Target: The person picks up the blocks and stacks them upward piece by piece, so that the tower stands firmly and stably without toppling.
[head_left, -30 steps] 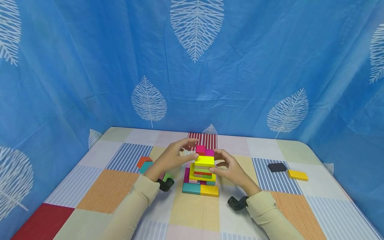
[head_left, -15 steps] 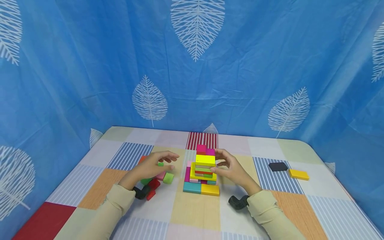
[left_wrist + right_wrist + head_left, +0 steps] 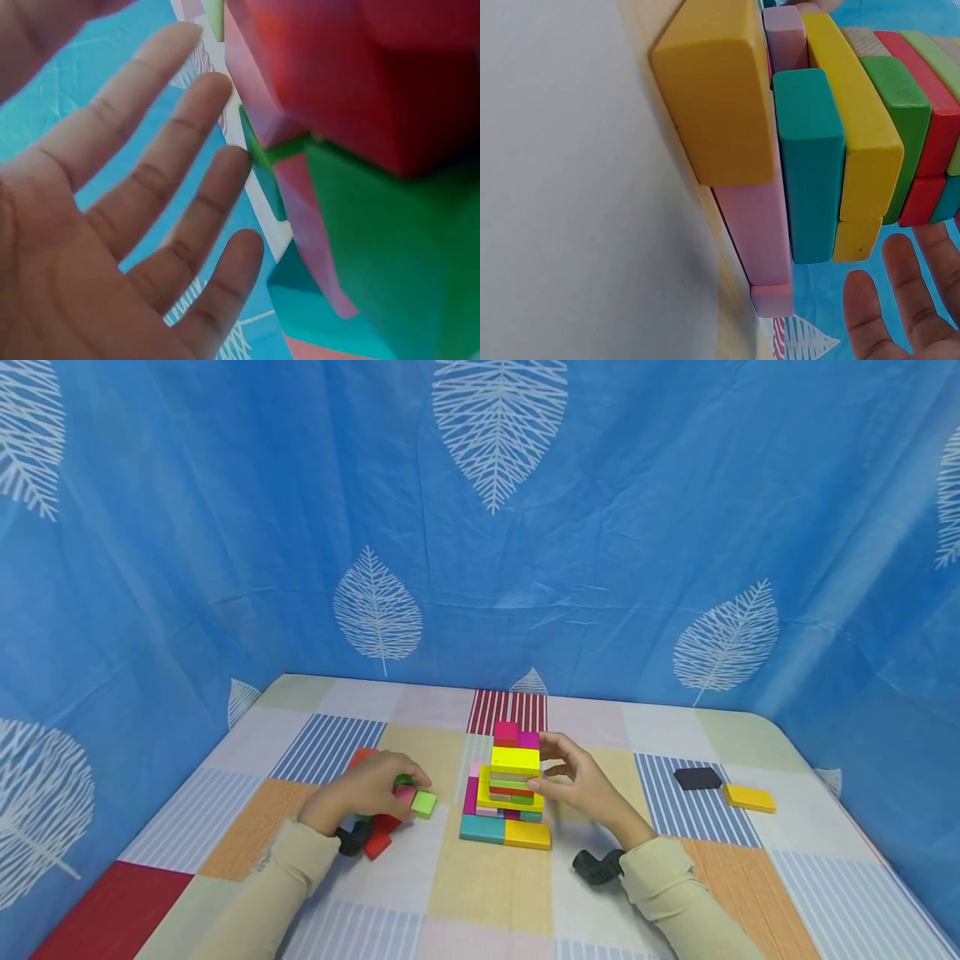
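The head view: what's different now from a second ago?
The left hand moved from the top of the block tower leftward and down to the loose blocks; whether it pinches one is unclear. The right hand stayed at the tower, which looks unchanged, as do the black block and yellow block at right.

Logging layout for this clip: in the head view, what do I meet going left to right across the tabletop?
The left hand, block tower, right hand, black block, lone yellow block. Some loose blocks overlap the left hand, so they are left out.
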`<action>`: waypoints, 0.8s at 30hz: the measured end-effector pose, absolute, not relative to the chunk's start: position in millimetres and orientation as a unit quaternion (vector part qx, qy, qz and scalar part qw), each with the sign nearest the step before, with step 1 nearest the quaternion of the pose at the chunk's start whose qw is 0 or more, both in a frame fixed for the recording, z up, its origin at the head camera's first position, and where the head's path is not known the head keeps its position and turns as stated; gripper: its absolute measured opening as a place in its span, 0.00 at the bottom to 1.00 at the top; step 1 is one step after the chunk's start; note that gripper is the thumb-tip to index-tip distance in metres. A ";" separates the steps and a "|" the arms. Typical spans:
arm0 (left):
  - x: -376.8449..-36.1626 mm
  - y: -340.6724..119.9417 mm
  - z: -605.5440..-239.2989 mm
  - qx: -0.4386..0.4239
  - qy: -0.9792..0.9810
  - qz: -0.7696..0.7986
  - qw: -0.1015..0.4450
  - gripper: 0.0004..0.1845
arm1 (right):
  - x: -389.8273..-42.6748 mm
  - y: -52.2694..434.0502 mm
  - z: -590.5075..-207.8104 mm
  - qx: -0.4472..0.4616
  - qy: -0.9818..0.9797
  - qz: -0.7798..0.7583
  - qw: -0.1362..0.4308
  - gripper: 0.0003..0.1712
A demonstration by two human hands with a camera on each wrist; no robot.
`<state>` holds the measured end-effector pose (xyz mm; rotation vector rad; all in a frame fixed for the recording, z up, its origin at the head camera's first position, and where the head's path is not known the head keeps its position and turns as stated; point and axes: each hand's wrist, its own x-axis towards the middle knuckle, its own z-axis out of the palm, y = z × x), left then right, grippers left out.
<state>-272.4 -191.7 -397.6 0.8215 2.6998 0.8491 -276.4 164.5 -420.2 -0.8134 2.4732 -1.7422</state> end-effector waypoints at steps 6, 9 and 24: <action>-273.8 -186.1 -397.5 0.292 0.919 0.247 0.094 0.17 | -275.2 165.1 -420.8 -0.265 0.788 -0.556 0.001 0.38; -274.0 -184.5 -397.5 0.295 0.919 0.245 0.095 0.15 | -275.5 165.7 -421.3 -0.270 0.785 -0.557 -0.001 0.38; -282.6 -176.4 -390.3 0.282 0.893 0.333 0.116 0.15 | -277.1 166.5 -422.5 -0.270 0.785 -0.558 0.002 0.38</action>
